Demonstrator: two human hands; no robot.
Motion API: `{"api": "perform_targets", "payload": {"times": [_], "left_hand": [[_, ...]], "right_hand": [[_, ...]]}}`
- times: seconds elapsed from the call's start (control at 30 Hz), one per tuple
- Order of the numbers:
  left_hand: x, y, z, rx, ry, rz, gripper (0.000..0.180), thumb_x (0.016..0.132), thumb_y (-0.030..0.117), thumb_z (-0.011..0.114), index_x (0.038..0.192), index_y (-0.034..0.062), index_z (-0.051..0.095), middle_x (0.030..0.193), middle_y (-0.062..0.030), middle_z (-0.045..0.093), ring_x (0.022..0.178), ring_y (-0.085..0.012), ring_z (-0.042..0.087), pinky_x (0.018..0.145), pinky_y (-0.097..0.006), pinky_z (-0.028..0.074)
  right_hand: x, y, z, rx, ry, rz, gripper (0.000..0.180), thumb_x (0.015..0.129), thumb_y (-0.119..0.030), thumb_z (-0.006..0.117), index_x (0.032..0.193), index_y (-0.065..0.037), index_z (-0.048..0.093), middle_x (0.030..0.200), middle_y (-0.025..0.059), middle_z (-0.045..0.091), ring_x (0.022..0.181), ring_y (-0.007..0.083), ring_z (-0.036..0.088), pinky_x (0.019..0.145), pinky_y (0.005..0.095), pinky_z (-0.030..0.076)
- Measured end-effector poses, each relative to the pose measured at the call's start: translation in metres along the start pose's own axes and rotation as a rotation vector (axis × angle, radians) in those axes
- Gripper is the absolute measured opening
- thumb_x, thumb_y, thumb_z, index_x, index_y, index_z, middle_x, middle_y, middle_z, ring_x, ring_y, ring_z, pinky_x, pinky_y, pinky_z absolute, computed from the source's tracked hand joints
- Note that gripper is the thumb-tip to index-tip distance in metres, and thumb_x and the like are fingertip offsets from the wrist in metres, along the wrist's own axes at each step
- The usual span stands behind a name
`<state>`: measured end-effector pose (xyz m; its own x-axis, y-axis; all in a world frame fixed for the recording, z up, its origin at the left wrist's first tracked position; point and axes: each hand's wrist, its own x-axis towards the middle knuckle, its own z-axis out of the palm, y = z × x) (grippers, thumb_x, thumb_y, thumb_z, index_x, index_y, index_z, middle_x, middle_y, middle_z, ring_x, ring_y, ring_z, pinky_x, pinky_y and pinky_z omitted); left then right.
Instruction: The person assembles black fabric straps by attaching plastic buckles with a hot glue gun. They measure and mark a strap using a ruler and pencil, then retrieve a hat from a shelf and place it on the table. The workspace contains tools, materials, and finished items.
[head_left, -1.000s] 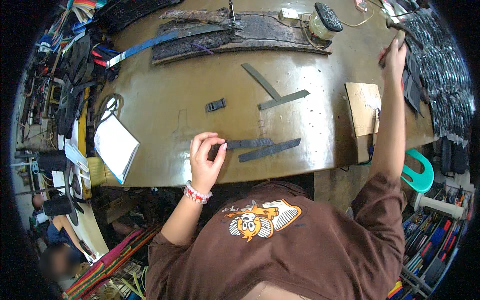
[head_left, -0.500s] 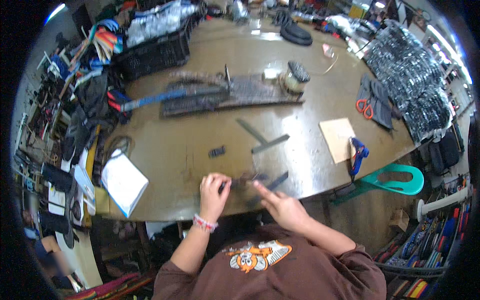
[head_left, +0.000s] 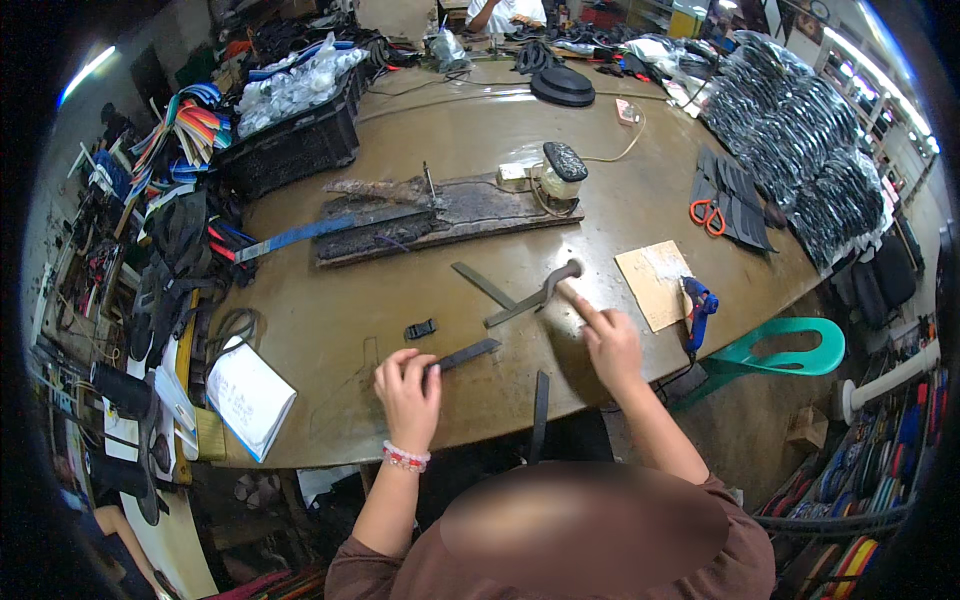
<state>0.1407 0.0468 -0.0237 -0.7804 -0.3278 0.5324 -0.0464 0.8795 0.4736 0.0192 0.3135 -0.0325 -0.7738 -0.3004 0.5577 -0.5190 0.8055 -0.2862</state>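
Near the front of the table, my left hand [head_left: 408,385] has its fingers closed on one end of a short dark webbing strap [head_left: 468,354]. Further right, my right hand [head_left: 612,345] reaches forward, index finger extended, its tip at the bent, blurred end of another dark strap [head_left: 530,303]. The thumb is mostly hidden, but that strap end looks lifted in a pinch. An olive-grey strap [head_left: 483,286] lies flat just left of it. Beyond my left hand rests a black plastic buckle [head_left: 421,329]. One more black strap [head_left: 540,415] lies at the table's front edge.
A dark wooden board [head_left: 470,215] with a blue-handled metal bar and a jar crosses the middle. Right stand a tan board [head_left: 652,285], a blue glue gun [head_left: 699,310] and orange-handled scissors [head_left: 708,217]. Left are a notebook [head_left: 250,398] and a black crate [head_left: 290,140].
My hands have moved apart, the right one forward and to the right. The strap by its fingertip, flat before, is now bent. The strap in my left hand now shows clearly.
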Motion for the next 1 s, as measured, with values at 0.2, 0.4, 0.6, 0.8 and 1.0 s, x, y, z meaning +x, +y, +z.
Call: {"api": "perform_targets", "payload": {"times": [0.2,0.4,0.6,0.8,1.0], "left_hand": [[-0.018,0.032,0.020,-0.221,-0.470,0.282,0.027,0.073,0.028,0.070,0.091,0.0095,0.063,0.103,-0.0072,0.054,0.098,-0.0261,0.049,0.085,-0.040,0.040],[-0.028,0.029,0.029,-0.223,-0.452,0.213,0.026,0.072,0.019,0.069,0.091,0.0060,0.058,0.103,-0.0077,0.054,0.098,-0.0270,0.049,0.086,-0.039,0.039],[-0.026,0.030,0.036,-0.299,-0.310,0.249,0.014,0.078,0.012,0.062,0.088,0.0031,0.057,0.097,-0.0127,0.057,0.096,-0.0310,0.051,0.086,-0.040,0.040],[-0.029,-0.001,0.023,-1.020,-0.225,-0.311,0.008,0.087,0.003,0.056,0.094,0.0007,0.060,0.089,-0.0013,0.057,0.081,-0.0078,0.054,0.072,-0.021,0.044],[-0.043,-0.011,0.000,-0.574,-0.098,-0.159,0.008,0.086,0.004,0.057,0.091,-0.0008,0.060,0.085,-0.0045,0.057,0.073,-0.0098,0.055,0.066,-0.023,0.045]], "right_hand": [[0.008,-0.009,-0.002,-0.015,0.232,-0.055,0.032,0.070,-0.005,0.064,0.102,-0.009,0.064,0.090,0.0120,0.059,0.082,0.0307,0.055,0.072,0.0428,0.043],[-0.030,-0.073,0.002,0.343,-0.383,-0.410,0.044,0.079,-0.022,0.062,0.120,-0.011,0.052,0.118,0.0095,0.052,0.114,0.0281,0.047,0.098,0.0450,0.036],[-0.037,-0.067,0.028,0.412,-0.275,-0.384,0.032,0.083,-0.019,0.057,0.113,-0.007,0.057,0.109,0.0113,0.057,0.107,0.0299,0.051,0.095,0.0424,0.037],[-0.044,-0.046,-0.006,1.199,-0.396,0.286,0.014,0.087,-0.010,0.054,0.094,-0.002,0.063,0.088,0.0101,0.063,0.080,0.0148,0.059,0.074,0.0283,0.048],[-0.129,-0.067,0.027,0.287,-0.794,-0.498,0.040,0.073,-0.005,0.050,0.111,0.008,0.055,0.119,0.0230,0.053,0.119,0.0345,0.046,0.104,0.0409,0.033]]}}
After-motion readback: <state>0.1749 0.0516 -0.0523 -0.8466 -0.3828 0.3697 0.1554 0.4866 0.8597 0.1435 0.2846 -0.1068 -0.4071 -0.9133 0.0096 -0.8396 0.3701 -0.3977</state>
